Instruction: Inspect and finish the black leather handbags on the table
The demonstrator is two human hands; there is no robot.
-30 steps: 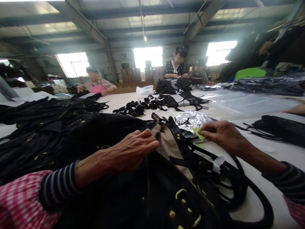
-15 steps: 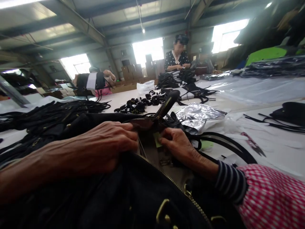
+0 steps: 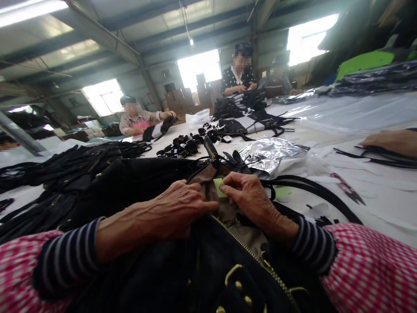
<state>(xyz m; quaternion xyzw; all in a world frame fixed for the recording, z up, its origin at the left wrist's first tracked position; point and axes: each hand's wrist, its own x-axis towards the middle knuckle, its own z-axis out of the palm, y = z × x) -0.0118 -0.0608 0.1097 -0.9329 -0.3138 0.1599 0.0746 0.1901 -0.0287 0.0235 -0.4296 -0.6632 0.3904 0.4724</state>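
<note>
A black handbag [image 3: 202,269] with gold studs and a gold zipper lies open in front of me, showing its tan lining [image 3: 208,176]. My left hand [image 3: 177,208] rests on the bag's edge beside the opening, its fingers curled and gripping the black fabric. My right hand [image 3: 249,195] pinches a small light-green tag [image 3: 219,188] at the lining, right beside the left fingertips. The bag's black strap [image 3: 312,191] loops off to the right across the white table [image 3: 368,213].
A pile of black bags [image 3: 65,174] fills the left. Silver foil wrap [image 3: 270,152], loose black straps [image 3: 185,145] and small thread snips [image 3: 347,189] lie on the table. Another person's hand [image 3: 391,141] rests at the right edge. Three people work at the far side.
My right hand brought the green tag from the table into the bag's opening and holds it against the lining. My left hand has shifted closer to it. A hand appeared at the right edge.
</note>
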